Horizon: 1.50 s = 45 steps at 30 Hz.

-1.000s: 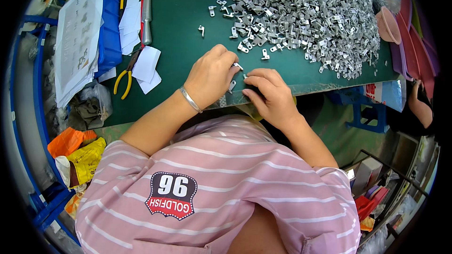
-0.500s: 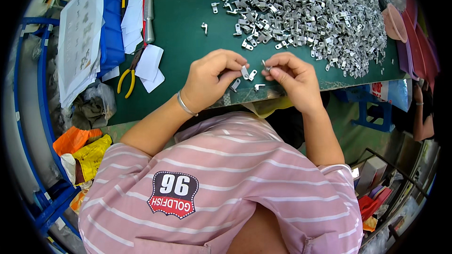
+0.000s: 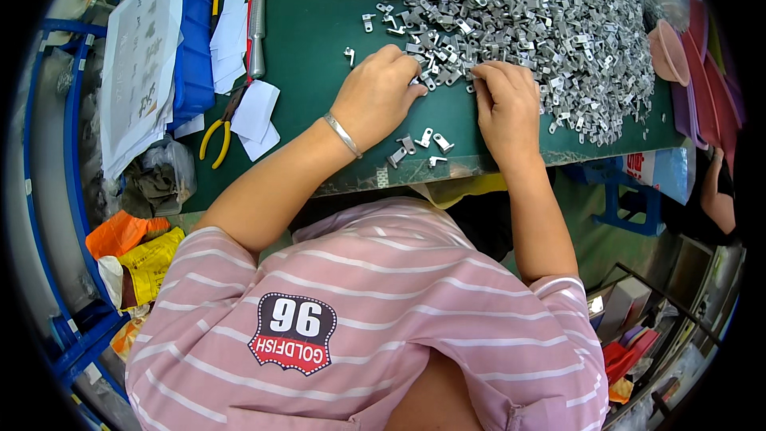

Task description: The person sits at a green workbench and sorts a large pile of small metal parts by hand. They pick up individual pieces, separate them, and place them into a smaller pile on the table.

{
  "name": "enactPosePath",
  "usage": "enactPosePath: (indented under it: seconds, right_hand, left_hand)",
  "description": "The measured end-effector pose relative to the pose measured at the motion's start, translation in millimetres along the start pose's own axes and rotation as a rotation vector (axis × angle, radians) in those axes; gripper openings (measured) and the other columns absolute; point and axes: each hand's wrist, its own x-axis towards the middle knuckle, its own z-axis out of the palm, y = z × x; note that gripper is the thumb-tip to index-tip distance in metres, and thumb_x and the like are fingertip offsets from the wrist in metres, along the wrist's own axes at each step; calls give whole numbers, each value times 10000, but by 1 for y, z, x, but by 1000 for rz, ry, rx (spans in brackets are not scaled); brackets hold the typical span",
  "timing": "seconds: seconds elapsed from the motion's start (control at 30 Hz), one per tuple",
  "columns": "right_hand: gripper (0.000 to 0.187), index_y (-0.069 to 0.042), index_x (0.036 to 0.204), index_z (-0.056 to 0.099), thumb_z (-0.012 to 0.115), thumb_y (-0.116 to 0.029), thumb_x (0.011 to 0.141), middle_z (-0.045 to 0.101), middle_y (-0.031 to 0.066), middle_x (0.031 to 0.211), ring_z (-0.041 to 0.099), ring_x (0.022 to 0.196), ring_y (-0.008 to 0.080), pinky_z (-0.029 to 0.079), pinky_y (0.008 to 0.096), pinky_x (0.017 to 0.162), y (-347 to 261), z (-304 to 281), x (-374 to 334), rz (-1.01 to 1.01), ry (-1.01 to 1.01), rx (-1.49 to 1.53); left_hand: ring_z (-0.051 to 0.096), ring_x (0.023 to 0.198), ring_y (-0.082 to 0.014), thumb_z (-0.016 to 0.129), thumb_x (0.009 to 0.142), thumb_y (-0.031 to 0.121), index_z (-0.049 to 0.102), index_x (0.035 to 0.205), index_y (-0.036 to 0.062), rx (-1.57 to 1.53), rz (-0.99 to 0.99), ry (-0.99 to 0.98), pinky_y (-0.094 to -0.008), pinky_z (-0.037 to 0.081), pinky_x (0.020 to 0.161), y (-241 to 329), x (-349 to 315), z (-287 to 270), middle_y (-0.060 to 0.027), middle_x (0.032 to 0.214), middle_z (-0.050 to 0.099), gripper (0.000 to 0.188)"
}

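A large heap of small silver metal brackets, each bent with a hole in its tab, lies on the green tabletop. At the heap's near edge, my left hand has its fingers curled, the tips beside several brackets. My right hand reaches in just to the right, its fingers bent down among the brackets and its thumb partly hidden. Whatever the fingertips of either hand hold is hidden or too small to make out. Between my wrists, near the table's front edge, several loose brackets lie apart from the heap.
Yellow-handled pliers, white papers and a blue bin with printed sheets sit at the left. A pink bowl stands at the right end. Another person's arm shows at far right.
Both hands have moved away from the front edge to the heap. The brackets they held there are no longer seen in the fingers; another loose bracket now lies near the edge.
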Motion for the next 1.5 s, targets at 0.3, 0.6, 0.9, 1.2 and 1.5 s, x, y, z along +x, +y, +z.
enactPosePath:
  seconds: [0.3, 0.6, 0.9, 1.2, 1.5]
  right_hand:
    - [202, -48, 931, 668, 703, 23, 745, 682, 69, 940, 660, 836, 278, 491, 393, 743, -15, -13, -30, -227, 59, 216]
    - [288, -4, 1070, 661, 679, 86, 797, 683, 133, 906, 641, 779, 314, 503, 396, 706, -13, -18, -37, -6, 79, 325]
    - [366, -49, 1091, 667, 646, 66, 744, 659, 107, 980, 605, 920, 298, 482, 405, 776, -1, -11, -15, -62, -52, 46]
    - [322, -10, 1019, 668, 661, 94, 715, 627, 125, 961, 603, 884, 327, 509, 424, 764, -1, -23, -37, -193, -149, 355]
    - [264, -35, 1034, 683, 713, 18, 777, 681, 111, 993, 624, 900, 305, 480, 404, 777, 1, -9, -3, -39, 92, 34]
  left_hand:
    - [691, 938, -145, 662, 888, -69, 657, 973, -43, -729, -345, -53, -271, 576, 815, 1, -15, -8, -93, 1021, 692, 89]
    - [687, 896, -206, 678, 835, -85, 680, 902, 6, -446, -32, -14, -302, 558, 776, 7, -27, -16, -94, 988, 695, 113]
    - [632, 737, -274, 753, 820, 66, 673, 917, 26, -59, 35, -24, -354, 514, 663, 10, 3, -16, -104, 886, 619, 132]
    - [677, 761, -228, 719, 816, 1, 682, 902, 14, -104, 58, -30, -316, 548, 680, 4, 3, -3, -92, 826, 635, 95]
    - [697, 834, -159, 650, 816, -115, 719, 955, -26, -762, -236, -3, -247, 588, 745, 8, -9, -2, -102, 1002, 648, 179]
